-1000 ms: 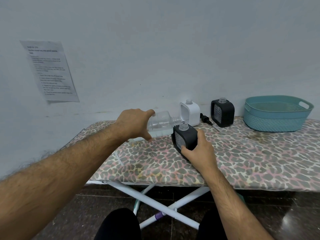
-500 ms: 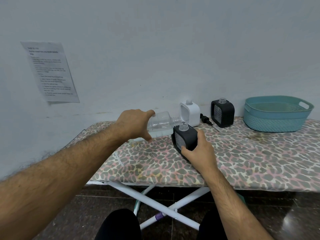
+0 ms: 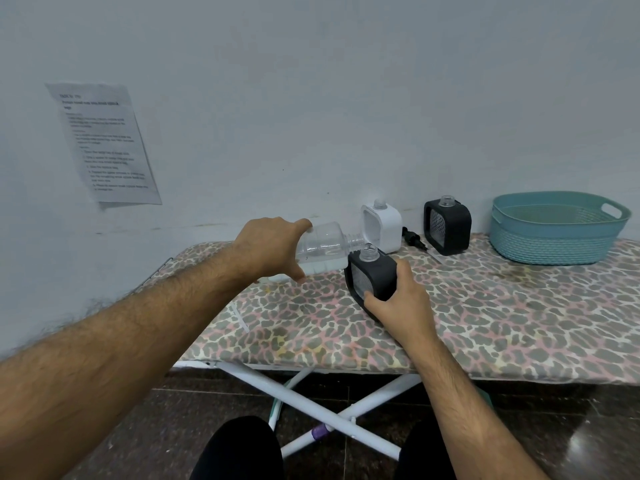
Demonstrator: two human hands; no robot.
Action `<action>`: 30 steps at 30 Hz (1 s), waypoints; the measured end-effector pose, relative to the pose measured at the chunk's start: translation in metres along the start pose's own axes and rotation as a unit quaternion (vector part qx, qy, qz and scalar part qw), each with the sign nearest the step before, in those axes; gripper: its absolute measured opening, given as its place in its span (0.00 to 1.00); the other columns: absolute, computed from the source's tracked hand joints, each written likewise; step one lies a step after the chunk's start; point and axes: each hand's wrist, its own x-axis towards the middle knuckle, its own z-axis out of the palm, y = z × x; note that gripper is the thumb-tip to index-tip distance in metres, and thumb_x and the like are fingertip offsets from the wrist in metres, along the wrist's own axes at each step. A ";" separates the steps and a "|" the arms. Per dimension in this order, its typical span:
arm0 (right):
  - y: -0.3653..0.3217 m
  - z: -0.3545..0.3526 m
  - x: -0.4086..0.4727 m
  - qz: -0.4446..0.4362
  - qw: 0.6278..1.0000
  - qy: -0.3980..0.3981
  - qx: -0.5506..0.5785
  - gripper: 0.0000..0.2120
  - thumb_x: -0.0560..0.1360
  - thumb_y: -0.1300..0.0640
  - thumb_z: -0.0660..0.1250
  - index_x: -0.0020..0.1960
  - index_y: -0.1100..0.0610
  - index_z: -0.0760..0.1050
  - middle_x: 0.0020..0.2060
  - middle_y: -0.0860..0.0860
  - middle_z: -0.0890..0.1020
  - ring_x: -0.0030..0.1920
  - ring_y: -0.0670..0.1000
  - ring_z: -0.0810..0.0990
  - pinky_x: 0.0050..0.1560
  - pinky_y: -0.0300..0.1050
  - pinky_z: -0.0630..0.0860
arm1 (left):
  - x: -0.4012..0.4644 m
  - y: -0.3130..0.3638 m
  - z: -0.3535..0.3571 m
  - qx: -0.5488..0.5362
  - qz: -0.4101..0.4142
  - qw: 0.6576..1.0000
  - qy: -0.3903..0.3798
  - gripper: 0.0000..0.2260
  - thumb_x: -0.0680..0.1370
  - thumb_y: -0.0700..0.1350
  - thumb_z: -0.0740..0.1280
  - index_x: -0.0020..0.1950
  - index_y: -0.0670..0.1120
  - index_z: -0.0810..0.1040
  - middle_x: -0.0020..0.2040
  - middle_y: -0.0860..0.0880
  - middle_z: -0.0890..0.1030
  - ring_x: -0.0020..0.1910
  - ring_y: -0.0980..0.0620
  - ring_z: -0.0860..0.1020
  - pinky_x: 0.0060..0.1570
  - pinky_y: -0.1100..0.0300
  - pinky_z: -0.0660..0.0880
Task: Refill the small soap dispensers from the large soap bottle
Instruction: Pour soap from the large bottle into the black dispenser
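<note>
My left hand (image 3: 272, 247) grips the large clear soap bottle (image 3: 327, 247), which lies almost level with a little clear liquid pooled along its lower side. Its open threaded neck points right and sits just beside the open mouth of a black soap dispenser (image 3: 372, 275). My right hand (image 3: 398, 301) holds that dispenser by its lower right side on the ironing board (image 3: 485, 317). A white dispenser (image 3: 381, 228) and a second black dispenser (image 3: 448, 226) stand uncapped behind, near the wall.
A black pump head (image 3: 412, 237) lies between the two rear dispensers. A teal plastic basket (image 3: 557, 226) stands at the back right of the board. A printed sheet (image 3: 104, 143) is taped to the wall on the left. The board's white legs cross below.
Nothing has visibly changed; both hands hold the bottle and the dispenser in the same pose.
</note>
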 end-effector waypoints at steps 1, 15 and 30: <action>0.000 0.000 0.000 0.000 1.000 0.000 0.001 0.24 0.70 0.51 0.74 0.60 0.50 0.65 0.45 0.45 0.79 0.43 0.49 0.80 0.40 0.47 0.79 | 0.000 0.000 0.000 0.001 0.000 1.000 0.001 0.44 0.63 0.68 0.76 0.74 0.55 0.63 0.53 0.52 0.83 0.49 0.50 0.80 0.41 0.57 0.76; 0.000 0.000 0.000 0.003 1.000 -0.003 0.002 0.25 0.70 0.51 0.74 0.62 0.50 0.65 0.48 0.46 0.80 0.45 0.50 0.80 0.41 0.48 0.79 | -0.001 0.001 -0.001 0.002 0.005 1.000 0.006 0.44 0.64 0.67 0.76 0.74 0.55 0.63 0.55 0.51 0.83 0.50 0.49 0.80 0.44 0.56 0.78; 0.001 0.001 0.000 -0.004 1.000 0.004 0.003 0.24 0.70 0.51 0.74 0.60 0.50 0.65 0.46 0.46 0.80 0.44 0.49 0.80 0.41 0.50 0.80 | -0.002 0.002 -0.003 0.001 -0.001 1.000 -0.001 0.43 0.65 0.66 0.76 0.74 0.55 0.63 0.54 0.52 0.82 0.49 0.50 0.80 0.38 0.58 0.72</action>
